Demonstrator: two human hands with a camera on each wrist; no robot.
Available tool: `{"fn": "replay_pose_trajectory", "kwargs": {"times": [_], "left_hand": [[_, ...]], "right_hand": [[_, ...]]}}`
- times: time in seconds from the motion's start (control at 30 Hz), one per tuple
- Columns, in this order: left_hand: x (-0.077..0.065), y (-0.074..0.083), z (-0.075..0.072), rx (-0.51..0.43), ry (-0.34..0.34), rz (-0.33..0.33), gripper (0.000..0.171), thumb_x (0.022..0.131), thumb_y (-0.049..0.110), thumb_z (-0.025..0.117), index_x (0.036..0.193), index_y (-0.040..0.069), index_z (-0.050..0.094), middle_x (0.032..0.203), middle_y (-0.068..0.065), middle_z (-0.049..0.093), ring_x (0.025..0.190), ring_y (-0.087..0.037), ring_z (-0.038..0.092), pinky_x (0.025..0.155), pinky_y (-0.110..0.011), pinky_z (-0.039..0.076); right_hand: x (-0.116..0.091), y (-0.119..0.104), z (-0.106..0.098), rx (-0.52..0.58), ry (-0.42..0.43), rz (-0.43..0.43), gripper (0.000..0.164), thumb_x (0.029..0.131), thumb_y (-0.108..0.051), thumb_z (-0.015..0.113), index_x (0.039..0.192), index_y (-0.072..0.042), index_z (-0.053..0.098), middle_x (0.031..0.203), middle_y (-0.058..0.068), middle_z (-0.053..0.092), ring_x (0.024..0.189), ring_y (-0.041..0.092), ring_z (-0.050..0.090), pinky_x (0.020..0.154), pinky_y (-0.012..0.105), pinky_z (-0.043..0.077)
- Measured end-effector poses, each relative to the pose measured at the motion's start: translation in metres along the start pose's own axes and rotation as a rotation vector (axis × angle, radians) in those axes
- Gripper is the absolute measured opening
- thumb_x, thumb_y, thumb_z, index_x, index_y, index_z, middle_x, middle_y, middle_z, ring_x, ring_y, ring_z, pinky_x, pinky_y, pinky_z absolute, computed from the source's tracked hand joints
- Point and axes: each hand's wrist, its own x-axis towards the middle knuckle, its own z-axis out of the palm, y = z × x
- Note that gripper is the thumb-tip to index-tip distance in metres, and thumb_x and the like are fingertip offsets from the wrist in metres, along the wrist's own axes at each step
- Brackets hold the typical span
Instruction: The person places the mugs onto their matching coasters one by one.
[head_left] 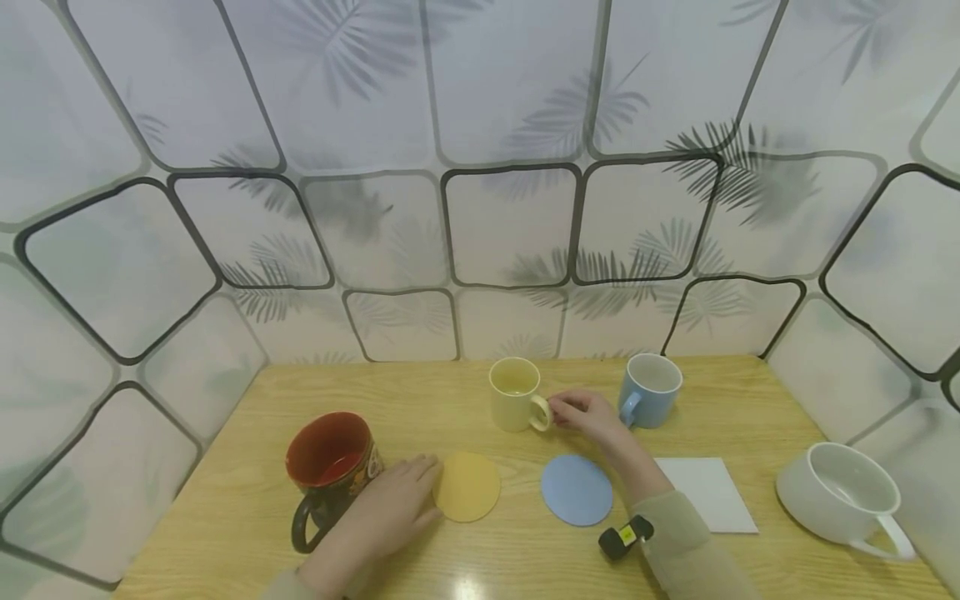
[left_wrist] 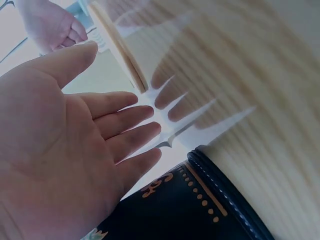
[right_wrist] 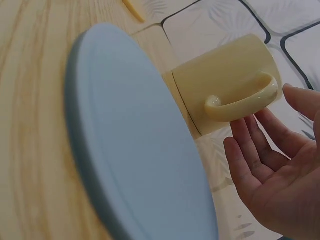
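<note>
A pale yellow mug (head_left: 512,408) stands upright near the back of the table, its handle (right_wrist: 245,106) turned toward my right hand (head_left: 592,417). The fingers of that hand (right_wrist: 280,170) are spread and slightly bent beside the handle, with the thumb apart from them. Whether they touch the handle is hard to tell. My left hand (head_left: 397,504) lies flat with straight fingers between a dark patterned mug (head_left: 337,492) with a red inside and a round yellow coaster (head_left: 467,487). In the left wrist view its palm (left_wrist: 55,145) faces the camera and holds nothing.
In front of the yellow mug lies a round blue coaster (head_left: 577,490). A light blue mug (head_left: 652,404) stands just right of my right hand. Further right are a white square coaster (head_left: 712,496), partly behind my forearm, and a wide white cup (head_left: 817,500). Patterned curtain (head_left: 510,225) surrounds the table.
</note>
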Motion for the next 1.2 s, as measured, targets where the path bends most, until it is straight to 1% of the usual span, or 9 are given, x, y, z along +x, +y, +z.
{"fn": "replay_pose_trajectory", "kwargs": {"times": [0.17, 0.3, 0.5, 0.57, 0.67, 0.9, 1.0, 1.07, 1.2], "left_hand": [[0.002, 0.002, 0.000, -0.004, -0.015, -0.009, 0.067, 0.097, 0.034, 0.074, 0.149, -0.004, 0.055, 0.157, -0.021, 0.055, 0.147, -0.041, 0.053, 0.124, -0.057, 0.043], [0.003, 0.002, 0.002, 0.010, -0.013, -0.007, 0.068, 0.096, 0.033, 0.076, 0.148, -0.005, 0.055, 0.156, -0.022, 0.056, 0.146, -0.041, 0.054, 0.123, -0.057, 0.045], [0.006, 0.003, 0.006, 0.073, -0.006, 0.007, 0.070, 0.094, 0.035, 0.078, 0.147, -0.005, 0.056, 0.155, -0.022, 0.057, 0.145, -0.038, 0.056, 0.123, -0.054, 0.046], [0.007, 0.003, 0.007, 0.102, -0.008, 0.011, 0.071, 0.093, 0.036, 0.078, 0.147, -0.005, 0.057, 0.155, -0.022, 0.056, 0.145, -0.037, 0.056, 0.124, -0.052, 0.046], [0.008, 0.005, 0.008, 0.131, -0.006, 0.016, 0.071, 0.093, 0.036, 0.079, 0.146, -0.006, 0.057, 0.156, -0.022, 0.056, 0.145, -0.036, 0.056, 0.124, -0.051, 0.045], [0.011, 0.007, 0.005, 0.185, 0.004, 0.034, 0.071, 0.092, 0.037, 0.080, 0.145, -0.005, 0.058, 0.155, -0.021, 0.057, 0.145, -0.036, 0.056, 0.124, -0.050, 0.046], [0.011, 0.008, 0.004, 0.187, 0.006, 0.036, 0.070, 0.092, 0.037, 0.080, 0.144, -0.006, 0.059, 0.155, -0.022, 0.057, 0.144, -0.036, 0.057, 0.123, -0.049, 0.047], [0.011, 0.008, 0.003, 0.192, 0.005, 0.037, 0.070, 0.092, 0.037, 0.079, 0.144, -0.006, 0.059, 0.154, -0.021, 0.058, 0.144, -0.035, 0.057, 0.123, -0.048, 0.047], [0.011, 0.008, 0.004, 0.176, 0.002, 0.030, 0.070, 0.092, 0.036, 0.079, 0.144, -0.006, 0.059, 0.155, -0.021, 0.057, 0.145, -0.035, 0.056, 0.124, -0.049, 0.047]], "right_hand": [[0.000, 0.000, 0.003, -0.014, -0.012, -0.003, 0.038, 0.108, -0.017, 0.062, 0.129, 0.014, 0.065, 0.124, 0.022, 0.074, 0.097, 0.006, 0.069, 0.094, 0.026, 0.064], [0.002, 0.001, 0.006, -0.002, -0.027, -0.015, 0.038, 0.108, -0.018, 0.063, 0.128, 0.014, 0.067, 0.126, 0.023, 0.073, 0.101, 0.008, 0.069, 0.094, 0.026, 0.063], [0.005, 0.003, 0.011, 0.016, -0.017, 0.011, 0.037, 0.106, -0.019, 0.065, 0.125, 0.013, 0.069, 0.118, 0.015, 0.077, 0.097, 0.005, 0.067, 0.089, 0.026, 0.063], [0.006, 0.004, 0.013, 0.000, -0.015, 0.011, 0.037, 0.106, -0.019, 0.065, 0.125, 0.013, 0.069, 0.116, 0.013, 0.077, 0.096, 0.004, 0.067, 0.088, 0.026, 0.063], [0.006, 0.005, 0.015, -0.018, -0.012, 0.010, 0.036, 0.107, -0.020, 0.065, 0.123, 0.012, 0.070, 0.114, 0.013, 0.078, 0.095, 0.005, 0.066, 0.089, 0.028, 0.063], [0.004, 0.000, 0.017, -0.049, -0.020, -0.003, 0.035, 0.108, -0.022, 0.063, 0.121, 0.010, 0.072, 0.116, 0.019, 0.077, 0.102, 0.010, 0.068, 0.097, 0.038, 0.063], [0.005, 0.000, 0.017, -0.061, -0.036, -0.017, 0.036, 0.109, -0.021, 0.062, 0.122, 0.011, 0.071, 0.117, 0.023, 0.077, 0.107, 0.014, 0.070, 0.101, 0.041, 0.062], [0.005, 0.000, 0.016, -0.068, -0.049, -0.025, 0.036, 0.109, -0.021, 0.061, 0.123, 0.011, 0.070, 0.119, 0.024, 0.076, 0.111, 0.021, 0.072, 0.103, 0.042, 0.062], [0.005, -0.001, 0.016, -0.078, -0.070, -0.047, 0.035, 0.110, -0.020, 0.059, 0.124, 0.011, 0.070, 0.120, 0.024, 0.076, 0.108, 0.017, 0.071, 0.099, 0.032, 0.060]]}}
